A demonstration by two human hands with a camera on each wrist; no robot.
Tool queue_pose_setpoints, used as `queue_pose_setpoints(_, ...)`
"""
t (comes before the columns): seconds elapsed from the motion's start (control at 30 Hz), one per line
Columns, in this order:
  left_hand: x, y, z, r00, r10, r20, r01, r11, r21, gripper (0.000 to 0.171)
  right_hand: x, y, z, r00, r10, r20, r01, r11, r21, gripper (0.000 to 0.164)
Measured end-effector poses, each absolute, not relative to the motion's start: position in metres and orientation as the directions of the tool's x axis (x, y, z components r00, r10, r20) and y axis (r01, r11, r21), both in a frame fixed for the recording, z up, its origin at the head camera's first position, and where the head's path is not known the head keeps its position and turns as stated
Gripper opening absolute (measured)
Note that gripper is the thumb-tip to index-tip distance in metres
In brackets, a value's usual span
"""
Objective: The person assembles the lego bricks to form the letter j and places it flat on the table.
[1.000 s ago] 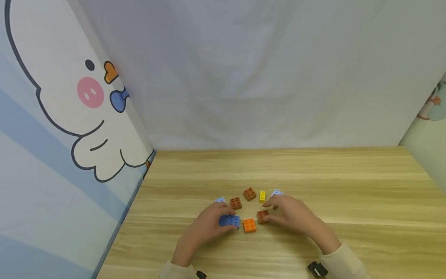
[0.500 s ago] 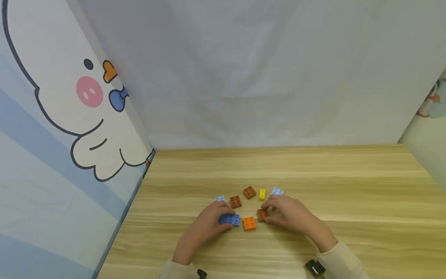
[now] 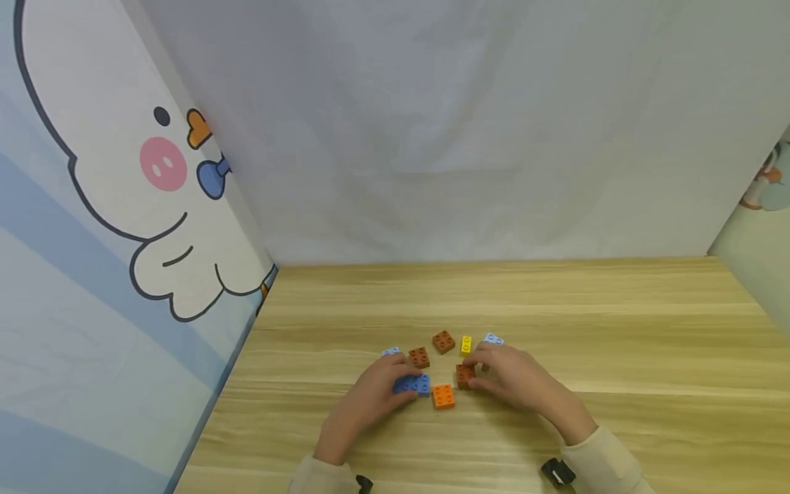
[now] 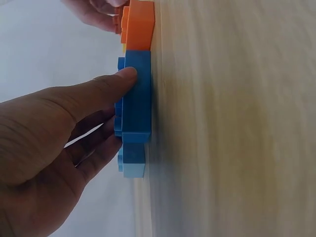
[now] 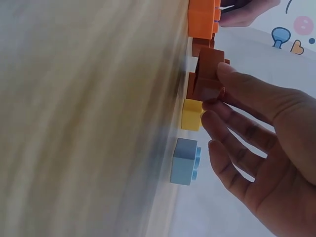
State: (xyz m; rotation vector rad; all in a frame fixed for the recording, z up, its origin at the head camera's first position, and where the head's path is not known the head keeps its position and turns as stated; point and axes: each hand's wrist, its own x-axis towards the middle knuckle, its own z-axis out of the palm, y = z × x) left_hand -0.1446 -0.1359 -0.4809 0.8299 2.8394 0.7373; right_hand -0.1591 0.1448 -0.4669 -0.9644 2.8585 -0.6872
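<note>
My left hand (image 3: 376, 390) grips a blue building brick (image 3: 422, 385), the thumb on its near side and the fingers behind it. In the left wrist view the blue brick (image 4: 137, 94) stands close over the table, studs upward. My right hand (image 3: 512, 374) pinches a brown brick (image 3: 463, 375) between thumb and fingers. That brown brick (image 5: 210, 74) looks slightly tilted and raised in the right wrist view. Between the two held bricks lies an orange brick (image 3: 443, 396), its studs up, with neither hand on it.
Behind the hands lie two more brown bricks (image 3: 419, 357), a small yellow brick (image 3: 465, 344) and two light blue bricks (image 3: 493, 339), one partly hidden by my left hand. The wooden table (image 3: 555, 295) ends at a pale curtain (image 3: 432, 171); a printed cloth (image 3: 111, 206) hangs left.
My left hand has shifted the blue brick slightly right and away from me. The right fingers have closed on the brown brick and moved it slightly away from the orange one.
</note>
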Motion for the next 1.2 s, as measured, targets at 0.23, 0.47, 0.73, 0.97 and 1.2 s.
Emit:
queue_pose_setpoints(0.23, -0.149, -0.129, -0.485, -0.852, 0.519, 0.068, 0.49, 0.745, 0.452, 0.032, -0.16, 0.14, -0.462, -0.809, -0.574, 0.129, -0.571, 0.714, -0.406, 0.025)
queue_pose_setpoints(0.47, -0.153, -0.121, -0.489, -0.848, 0.523, 0.086, 0.502, 0.74, 0.448, 0.034, -0.164, 0.13, -0.458, -0.782, -0.604, 0.155, -0.609, 0.684, -0.401, 0.028)
queue_pose_setpoints(0.73, -0.156, -0.112, -0.489, -0.844, 0.532, 0.072, 0.499, 0.728, 0.47, 0.036, -0.166, 0.124, -0.457, -0.766, -0.623, 0.157, -0.627, 0.671, -0.396, 0.029)
queue_pose_setpoints(0.97, -0.16, -0.11, -0.491, -0.842, 0.535, 0.071, 0.492, 0.706, 0.509, 0.036, -0.167, 0.122, -0.462, -0.77, -0.623, 0.138, -0.618, 0.674, -0.404, 0.028)
queue_pose_setpoints(1.2, -0.161, -0.11, -0.488, -0.858, 0.513, 0.034, 0.448, 0.714, 0.538, 0.038, -0.167, 0.118, -0.465, -0.765, -0.628, 0.142, -0.622, 0.664, -0.416, 0.028)
